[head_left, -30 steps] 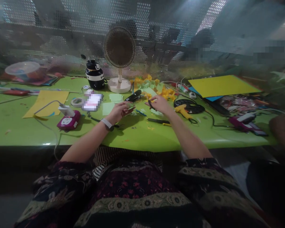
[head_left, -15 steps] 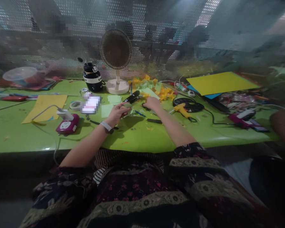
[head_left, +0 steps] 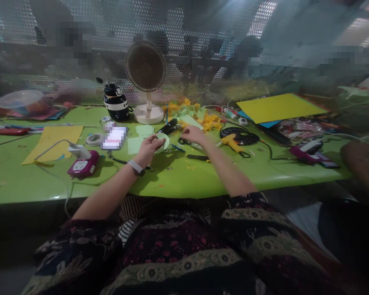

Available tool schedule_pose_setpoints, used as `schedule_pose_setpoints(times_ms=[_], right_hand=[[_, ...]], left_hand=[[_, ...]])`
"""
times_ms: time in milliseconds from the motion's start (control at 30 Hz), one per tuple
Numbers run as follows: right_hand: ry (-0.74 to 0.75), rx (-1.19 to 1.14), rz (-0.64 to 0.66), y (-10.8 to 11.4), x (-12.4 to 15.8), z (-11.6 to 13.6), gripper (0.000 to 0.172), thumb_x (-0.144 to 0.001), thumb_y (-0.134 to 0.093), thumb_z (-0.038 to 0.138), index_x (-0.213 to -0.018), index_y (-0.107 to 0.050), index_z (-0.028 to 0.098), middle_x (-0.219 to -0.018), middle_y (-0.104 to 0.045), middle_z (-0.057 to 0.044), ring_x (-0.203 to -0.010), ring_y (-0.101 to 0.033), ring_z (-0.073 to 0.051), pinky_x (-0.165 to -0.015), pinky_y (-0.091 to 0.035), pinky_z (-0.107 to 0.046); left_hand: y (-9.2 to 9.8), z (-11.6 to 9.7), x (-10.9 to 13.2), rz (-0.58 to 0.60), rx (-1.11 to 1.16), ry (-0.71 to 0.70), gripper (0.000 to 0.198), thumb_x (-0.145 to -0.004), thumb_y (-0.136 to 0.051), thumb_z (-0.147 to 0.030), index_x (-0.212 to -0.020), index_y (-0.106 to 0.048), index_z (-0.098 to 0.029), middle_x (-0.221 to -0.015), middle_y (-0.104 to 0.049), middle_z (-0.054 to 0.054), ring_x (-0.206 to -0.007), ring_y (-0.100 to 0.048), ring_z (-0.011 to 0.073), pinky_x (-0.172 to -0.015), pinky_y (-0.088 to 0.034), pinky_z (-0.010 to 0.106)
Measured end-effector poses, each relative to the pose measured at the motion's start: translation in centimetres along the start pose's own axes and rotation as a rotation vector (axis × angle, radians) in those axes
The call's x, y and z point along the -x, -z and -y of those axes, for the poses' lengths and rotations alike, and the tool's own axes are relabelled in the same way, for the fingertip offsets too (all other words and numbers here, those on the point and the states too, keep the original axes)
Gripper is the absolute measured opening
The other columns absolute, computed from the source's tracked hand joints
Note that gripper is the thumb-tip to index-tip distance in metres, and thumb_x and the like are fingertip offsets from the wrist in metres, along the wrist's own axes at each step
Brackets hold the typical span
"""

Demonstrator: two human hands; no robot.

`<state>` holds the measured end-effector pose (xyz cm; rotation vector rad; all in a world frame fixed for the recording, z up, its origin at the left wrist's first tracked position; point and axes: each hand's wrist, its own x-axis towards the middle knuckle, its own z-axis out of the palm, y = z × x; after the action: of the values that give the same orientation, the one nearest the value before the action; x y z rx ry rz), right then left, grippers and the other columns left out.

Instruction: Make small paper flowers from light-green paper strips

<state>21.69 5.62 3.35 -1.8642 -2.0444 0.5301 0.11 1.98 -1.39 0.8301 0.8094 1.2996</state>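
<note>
A round piece of pale green paper (head_left: pixel 162 143) is pinched between the thumb and fingers of my left hand (head_left: pixel 149 148), held above the table. My right hand (head_left: pixel 192 135) is closed, fingertips together, a short way right of the paper. Whatever it holds, if anything, is too small to make out. Just below those fingertips shows a black loop (head_left: pixel 181 141), like a scissors handle, partly hidden by the hand. Between my hands lies a dark blue twisted strip (head_left: pixel 177 148). A black stapler (head_left: pixel 169 126) sits behind them.
Yellow paper flowers (head_left: pixel 210 121) are heaped at the back. A yellow glue gun (head_left: pixel 233 142) lies right, by a black cutter (head_left: pixel 197 157). Left are green paper sheets (head_left: pixel 135 145), a phone (head_left: pixel 114 138), a tape roll (head_left: pixel 94 139) and a purple power socket (head_left: pixel 83 164). A fan (head_left: pixel 149 114) stands behind.
My left hand has turned the green paper so its round face shows. My right hand has lifted slightly off the black loop, its fingers drawn together. The view has shifted a little.
</note>
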Motion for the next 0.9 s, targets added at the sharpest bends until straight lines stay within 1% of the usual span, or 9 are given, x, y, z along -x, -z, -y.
schedule_pose_setpoints(times_ms=[133,200,333,433,567,633,733,767,900], right_hand=[[0.183,-0.568,0.202,-2.7,3.5,2.7,0.035,-0.084,-0.075,0.048,-0.082,-0.064,0.015,-0.080,-0.072,-0.005,-0.066,-0.067,-0.012,-0.057,-0.049,-0.021],[0.195,-0.735,0.201,-3.8,4.5,3.6,0.036,-0.082,-0.078,0.046,-0.077,-0.059,0.016,-0.074,-0.068,-0.001,-0.062,-0.064,-0.010,-0.057,-0.049,-0.021],[0.142,-0.824,0.204,-3.9,5.0,3.5,0.032,-0.084,-0.078,0.039,-0.076,-0.058,0.016,-0.066,-0.063,0.001,-0.057,-0.060,-0.008,-0.051,-0.043,-0.018],[0.121,-0.813,0.241,-3.1,5.1,2.4,0.028,-0.087,-0.076,0.035,-0.076,-0.058,0.016,-0.065,-0.063,0.002,-0.055,-0.058,-0.007,-0.049,-0.041,-0.017],[0.126,-0.647,0.342,-2.1,5.3,0.8,0.026,-0.089,-0.073,0.034,-0.075,-0.060,0.015,-0.067,-0.065,0.000,-0.055,-0.059,-0.009,-0.053,-0.044,-0.021],[0.168,-0.455,0.342,-1.0,5.0,-0.2,0.024,-0.090,-0.071,0.037,-0.082,-0.065,0.015,-0.080,-0.071,-0.005,-0.063,-0.064,-0.012,-0.060,-0.048,-0.024],[0.096,0.030,-0.026,1.1,4.0,-2.0,0.027,-0.090,-0.071,0.041,-0.095,-0.067,0.015,-0.101,-0.073,-0.011,-0.083,-0.068,-0.020,-0.070,-0.049,-0.029],[0.034,0.187,-0.085,1.7,3.7,-2.6,0.029,-0.089,-0.072,0.041,-0.099,-0.068,0.015,-0.106,-0.073,-0.013,-0.090,-0.068,-0.023,-0.072,-0.048,-0.030],[-0.140,0.451,0.017,2.6,2.5,-4.7,0.037,-0.080,-0.080,0.043,-0.103,-0.069,0.016,-0.108,-0.073,-0.014,-0.098,-0.068,-0.029,-0.075,-0.047,-0.033]], left_hand=[[-0.4,0.3,0.3,-0.003,0.039,-0.011,0.035,-0.064,-0.084,-0.008,-0.083,-0.057,-0.017,-0.063,-0.066,-0.007,-0.064,-0.065,0.0063,-0.070,-0.051,0.016],[-0.7,0.2,0.6,0.005,0.072,0.020,0.033,-0.064,-0.084,-0.008,-0.079,-0.057,-0.017,-0.067,-0.069,-0.005,-0.066,-0.066,0.0067,-0.071,-0.052,0.017],[-1.1,-0.7,1.1,0.034,0.065,0.089,0.026,-0.065,-0.084,-0.007,-0.083,-0.066,-0.015,-0.078,-0.074,-0.001,-0.070,-0.068,0.0068,-0.074,-0.054,0.017],[-0.6,-1.6,1.1,0.062,-0.055,0.137,0.034,-0.062,-0.086,-0.008,-0.092,-0.071,-0.014,-0.079,-0.075,0.000,-0.066,-0.067,0.0066,-0.069,-0.054,0.016],[0.4,-2.0,0.9,0.202,-0.303,0.259,0.045,-0.054,-0.093,-0.012,-0.094,-0.072,-0.012,-0.075,-0.076,0.004,-0.065,-0.069,0.0115,-0.065,-0.054,0.020],[0.6,-1.8,1.0,0.225,-0.391,0.280,0.045,-0.052,-0.094,-0.015,-0.091,-0.071,-0.012,-0.074,-0.076,0.006,-0.065,-0.070,0.0138,-0.063,-0.053,0.021],[0.4,-1.4,1.1,0.194,-0.477,0.249,0.041,-0.056,-0.093,-0.017,-0.088,-0.068,-0.013,-0.074,-0.076,0.005,-0.064,-0.070,0.0151,-0.061,-0.052,0.023],[0.3,-1.3,1.2,0.178,-0.504,0.243,0.038,-0.058,-0.092,-0.017,-0.088,-0.068,-0.014,-0.073,-0.076,0.004,-0.063,-0.070,0.0153,-0.061,-0.052,0.024],[-0.1,-1.2,1.4,0.159,-0.692,0.220,0.025,-0.069,-0.085,-0.025,-0.085,-0.068,-0.015,-0.067,-0.073,0.003,-0.056,-0.069,0.0172,-0.054,-0.049,0.025]])
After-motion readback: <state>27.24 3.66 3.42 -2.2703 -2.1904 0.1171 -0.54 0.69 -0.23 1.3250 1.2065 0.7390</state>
